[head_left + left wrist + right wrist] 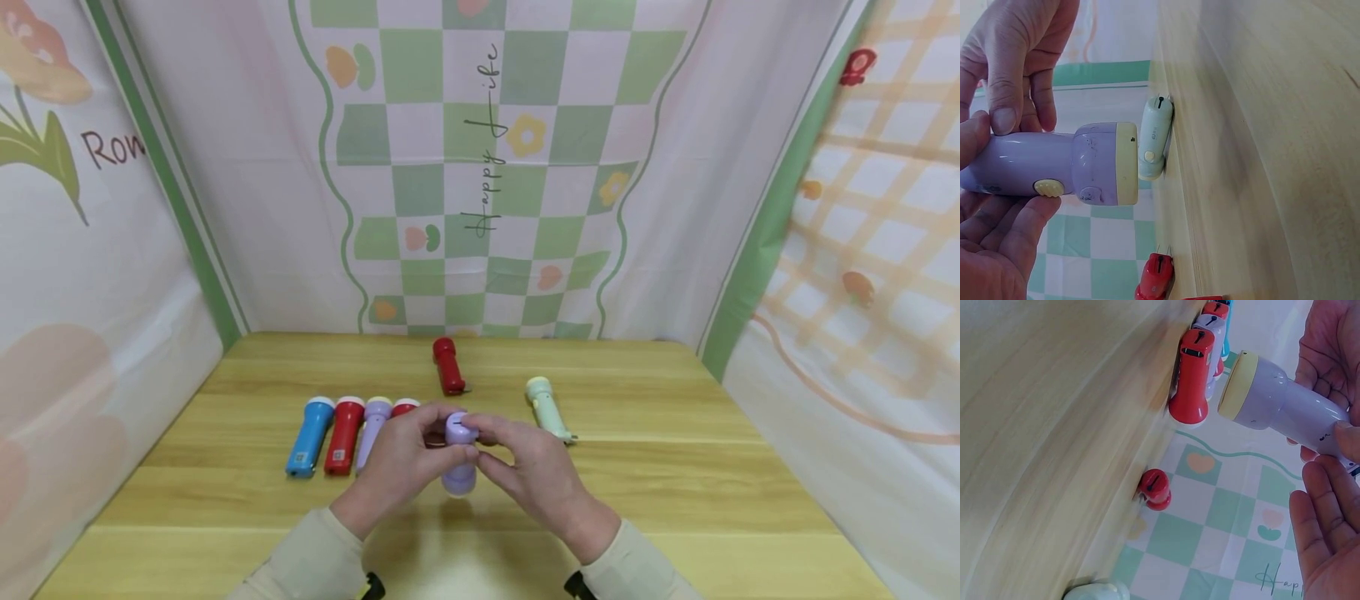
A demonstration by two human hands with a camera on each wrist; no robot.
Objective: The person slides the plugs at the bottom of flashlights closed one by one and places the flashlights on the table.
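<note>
I see left hand (pixel 405 454) and right hand (pixel 542 471), fingers holding a purple flashlight (pixel 459 478) above the counter (pixel 667 475), well apart from its right edge (pixel 782 467).

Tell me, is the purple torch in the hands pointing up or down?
Down: both wrist views show the purple torch with its wide, cream-rimmed end toward the table. Whether it's lit, I can't tell.

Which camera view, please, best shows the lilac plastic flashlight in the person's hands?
The left wrist view: the lilac plastic flashlight appears side-on, its cream rim and ridged button clear. The head view shows it foreshortened, tail toward the camera; the right wrist view shows rim and barrel but no button.
</note>
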